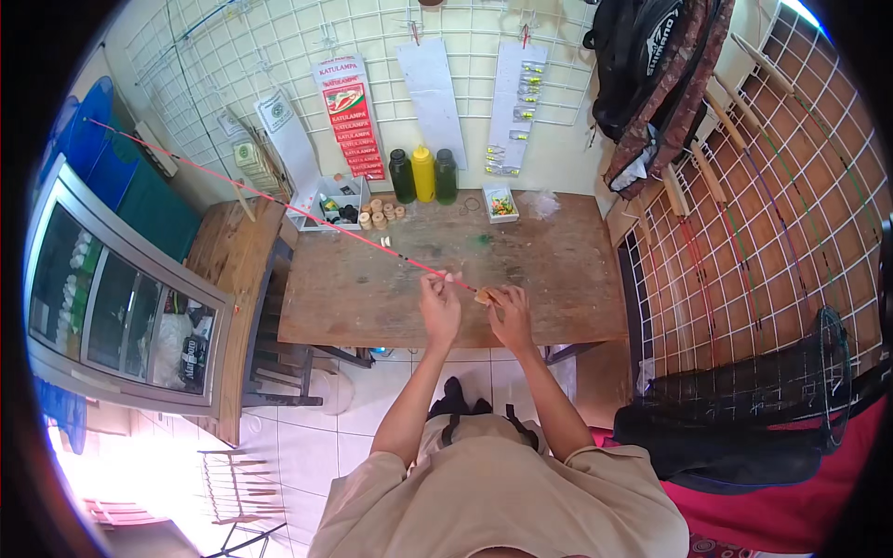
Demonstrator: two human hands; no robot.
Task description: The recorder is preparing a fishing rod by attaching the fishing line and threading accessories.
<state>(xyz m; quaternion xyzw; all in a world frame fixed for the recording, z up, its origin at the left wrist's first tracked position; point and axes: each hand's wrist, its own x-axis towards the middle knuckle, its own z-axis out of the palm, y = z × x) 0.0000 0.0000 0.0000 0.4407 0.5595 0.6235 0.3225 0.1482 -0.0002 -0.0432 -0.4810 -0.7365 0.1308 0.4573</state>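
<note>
A thin pink fishing rod (349,232) slants above the table, its tip far off to the upper left and its dark-banded thick end between my hands. My left hand (440,310) pinches the rod near that end. Closed around a tan-brown piece (486,296) at the rod's butt is my right hand (511,319). The fingers partly cover this piece, so I cannot tell whether it is a wooden handle or something separate. Beneath both hands lies the worn wooden table (558,270).
Along the table's back stand wooden spools (379,216), a white box (344,200) of small items, a yellow bottle (423,177) between two dark ones, and a tray of colourful bits (500,204). A glass cabinet (130,307) is left; rods hang on a grid (772,232) right.
</note>
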